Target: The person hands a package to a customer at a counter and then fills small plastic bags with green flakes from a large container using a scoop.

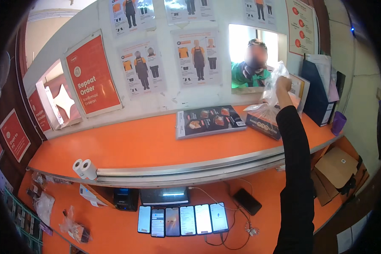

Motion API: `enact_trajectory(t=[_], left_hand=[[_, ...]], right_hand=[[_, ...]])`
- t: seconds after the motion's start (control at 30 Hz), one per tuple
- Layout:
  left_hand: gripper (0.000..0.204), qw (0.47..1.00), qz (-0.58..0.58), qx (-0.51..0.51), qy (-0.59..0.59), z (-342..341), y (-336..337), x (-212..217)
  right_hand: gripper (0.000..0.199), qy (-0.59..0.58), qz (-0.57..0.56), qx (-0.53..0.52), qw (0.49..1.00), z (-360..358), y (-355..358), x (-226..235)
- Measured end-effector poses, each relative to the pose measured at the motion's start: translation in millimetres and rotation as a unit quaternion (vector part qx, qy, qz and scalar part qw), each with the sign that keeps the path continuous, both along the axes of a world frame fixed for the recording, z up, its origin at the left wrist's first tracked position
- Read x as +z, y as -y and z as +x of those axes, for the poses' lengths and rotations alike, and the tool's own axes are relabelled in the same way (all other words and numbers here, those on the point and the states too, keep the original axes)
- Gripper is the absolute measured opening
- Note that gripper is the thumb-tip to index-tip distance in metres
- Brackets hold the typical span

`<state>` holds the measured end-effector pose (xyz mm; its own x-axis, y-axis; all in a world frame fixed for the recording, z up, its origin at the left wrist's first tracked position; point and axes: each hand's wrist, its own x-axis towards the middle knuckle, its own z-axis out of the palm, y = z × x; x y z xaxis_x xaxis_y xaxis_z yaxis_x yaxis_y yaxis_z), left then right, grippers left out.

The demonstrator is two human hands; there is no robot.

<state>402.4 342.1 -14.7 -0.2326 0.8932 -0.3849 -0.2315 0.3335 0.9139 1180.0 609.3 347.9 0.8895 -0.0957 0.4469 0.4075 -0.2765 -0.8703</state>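
Note:
My right arm, in a black sleeve, reaches up across the orange counter toward the window opening. My right hand is closed around the gathered top of a clear plastic bag. Inside the bag is a dark printed food box, low over or on the counter. Beyond it, a person in a green jacket stands on the other side of the window, close to the bag. Their hands cannot be made out. My left hand is out of view.
Left of the box lies a dark menu board. A blue file holder and purple cup stand at right. Two paper rolls sit on the counter's front edge. Several phones and cables lie on the lower shelf, with cardboard at right.

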Motion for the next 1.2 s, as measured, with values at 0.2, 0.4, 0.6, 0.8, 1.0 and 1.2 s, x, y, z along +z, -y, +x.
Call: enact_trajectory(t=[0.2,0.4,0.6,0.8,1.0,1.2], left_hand=[[0.033,0.999,-0.014,0.032,-0.037,7,15,10],[0.035,1.0,-0.001,0.001,-0.009,13,24,5],[0.037,1.0,0.01,-0.002,0.01,-2,55,5],[0.039,0.998,0.015,0.062,0.025,-45,123,4],[0.015,0.916,0.211,0.311,0.142,-145,209,-44],[0.024,0.789,0.358,0.469,0.173,-258,331,37]], right_hand=[[0.039,-0.174,0.142,0.117,0.967,24,-43,-73],[0.068,-0.155,0.362,0.357,0.847,37,6,-70],[0.079,-0.143,0.059,0.047,0.987,-21,96,-7],[0.044,0.186,0.358,0.227,0.886,-233,163,22],[0.016,0.197,0.305,0.662,0.655,-595,270,-21],[0.019,0.131,-0.091,0.973,0.166,-910,426,-177]])
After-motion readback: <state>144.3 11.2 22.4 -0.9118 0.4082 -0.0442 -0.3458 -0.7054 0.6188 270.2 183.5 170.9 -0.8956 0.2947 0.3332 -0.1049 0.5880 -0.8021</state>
